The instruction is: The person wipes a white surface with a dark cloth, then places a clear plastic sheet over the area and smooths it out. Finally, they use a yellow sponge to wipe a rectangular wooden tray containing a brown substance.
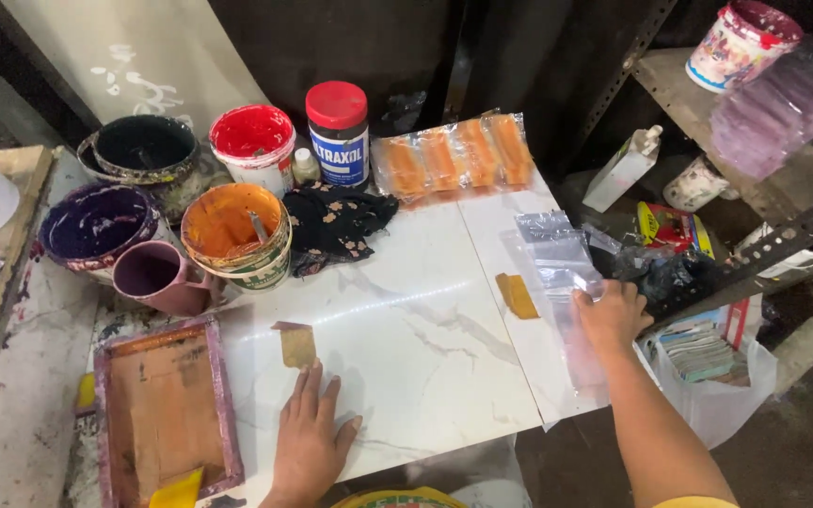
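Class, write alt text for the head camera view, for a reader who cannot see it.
A person's left hand lies flat on a white marble-look table below a small tan piece, while the right hand touches clear plastic bags. Paint tubs stand at the far left.

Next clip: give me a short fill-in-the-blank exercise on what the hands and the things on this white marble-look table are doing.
1. The right hand rests on a clear plastic ____ at the table's right edge.
2. The left hand lies flat on the table, its fingertips just below a small ____ coloured piece.
3. The jar at the back of the table has a ____ lid.
4. The bucket with a tool standing in it holds ____ paint.

Missing words: bag; tan; red; orange
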